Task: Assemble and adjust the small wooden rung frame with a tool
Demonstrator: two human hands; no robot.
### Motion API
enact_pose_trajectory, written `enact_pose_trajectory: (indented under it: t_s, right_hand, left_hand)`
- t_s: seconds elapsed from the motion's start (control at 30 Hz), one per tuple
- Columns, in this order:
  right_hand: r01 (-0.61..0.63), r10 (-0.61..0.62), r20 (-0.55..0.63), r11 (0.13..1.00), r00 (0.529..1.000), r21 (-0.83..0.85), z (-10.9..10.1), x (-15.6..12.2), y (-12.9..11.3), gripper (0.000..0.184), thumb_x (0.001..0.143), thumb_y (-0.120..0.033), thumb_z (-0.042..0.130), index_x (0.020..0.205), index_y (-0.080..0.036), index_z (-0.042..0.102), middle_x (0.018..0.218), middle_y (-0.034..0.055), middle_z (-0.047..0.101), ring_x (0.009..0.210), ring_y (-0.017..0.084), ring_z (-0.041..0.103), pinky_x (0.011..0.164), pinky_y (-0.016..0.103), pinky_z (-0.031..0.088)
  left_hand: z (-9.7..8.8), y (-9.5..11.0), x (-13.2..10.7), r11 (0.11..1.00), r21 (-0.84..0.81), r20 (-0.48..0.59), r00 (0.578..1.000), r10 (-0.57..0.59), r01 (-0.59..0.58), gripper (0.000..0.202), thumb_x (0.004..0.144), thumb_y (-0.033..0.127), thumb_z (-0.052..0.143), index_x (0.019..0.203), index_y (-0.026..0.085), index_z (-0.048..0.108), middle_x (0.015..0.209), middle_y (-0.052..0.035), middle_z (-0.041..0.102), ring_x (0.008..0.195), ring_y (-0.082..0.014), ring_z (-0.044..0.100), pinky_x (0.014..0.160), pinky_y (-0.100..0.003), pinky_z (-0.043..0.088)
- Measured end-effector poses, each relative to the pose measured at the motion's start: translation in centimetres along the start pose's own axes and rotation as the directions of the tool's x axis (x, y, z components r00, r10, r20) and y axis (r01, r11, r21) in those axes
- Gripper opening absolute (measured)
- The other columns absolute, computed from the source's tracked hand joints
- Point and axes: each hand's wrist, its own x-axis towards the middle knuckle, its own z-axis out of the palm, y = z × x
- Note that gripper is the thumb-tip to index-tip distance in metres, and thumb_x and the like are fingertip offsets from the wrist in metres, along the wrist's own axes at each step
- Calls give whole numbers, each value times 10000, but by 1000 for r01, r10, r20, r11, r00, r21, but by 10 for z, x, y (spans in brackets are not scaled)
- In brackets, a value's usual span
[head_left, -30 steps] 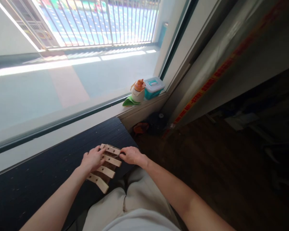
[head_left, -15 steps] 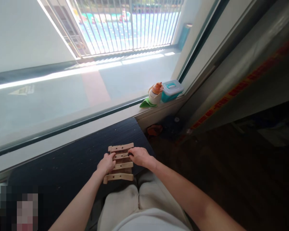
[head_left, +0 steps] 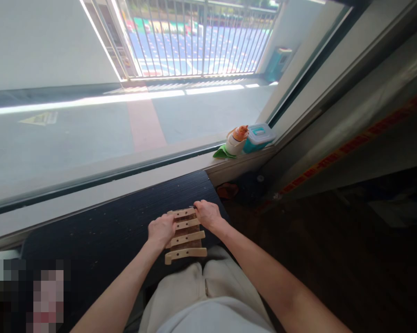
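A small slatted wooden piece [head_left: 185, 239] lies at the near edge of the dark table, just before my lap. Several pale wooden strips cross its rough brown backing, each with dark holes. My left hand [head_left: 161, 229] is closed on its left edge by the upper strips, the fingertips partly hidden. At the far right corner, beside the top strip, my right hand [head_left: 208, 215] is pinched together. A tiny dark bit shows at those fingertips, too small to name.
The black table [head_left: 118, 217] runs along a window sill [head_left: 132, 185]. On the sill stand a white bottle with an orange top [head_left: 236, 141], a green cloth [head_left: 225, 152] and a teal lidded box [head_left: 259, 137]. A pixelated patch covers the lower left, and a pale curtain [head_left: 361, 134] hangs at right.
My right hand has shifted from the second strip to the far end of the top strip. My left hand has slid up the left edge. The whole view has also shifted slightly.
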Motion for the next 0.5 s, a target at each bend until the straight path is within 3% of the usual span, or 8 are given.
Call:
enact_pose_trajectory:
  t_s: [0.1,0.23,0.33,0.5]
  right_hand:
    - [-74,75,28,997,997,-37,-2,5,-2,258,861,-263,349,961,-213,581,931,74,616,847,165,586,716,274,422]
    - [-130,132,27,990,991,-50,-3,2,-5,268,856,-291,363,956,-210,598,919,71,626,846,172,589,717,275,422]
    - [-151,151,-26,988,988,-28,-1,-8,-7,282,854,-296,360,1018,-233,581,955,53,624,872,163,583,740,268,415]
    - [-176,179,77,984,981,-41,7,-25,-6,289,841,-289,371,1022,-240,590,976,49,630,901,160,576,759,264,408]
  left_hand:
    - [-5,-18,14,992,-111,-93,995,46,-56,326,790,337,364,1005,208,573,1073,-91,572,1012,-222,526,847,-346,405]
    - [8,-40,39,946,-301,30,990,136,-120,525,724,391,468,1193,156,465,1272,-94,480,1148,-209,452,947,-281,349]
    - [22,-49,48,891,-441,139,973,184,-106,637,717,440,482,1260,119,390,1287,-117,470,1157,-206,452,951,-269,346]
    - [35,-53,39,788,-615,152,975,162,-35,964,626,546,579,1367,84,170,1283,-167,460,1151,-229,462,946,-285,353]
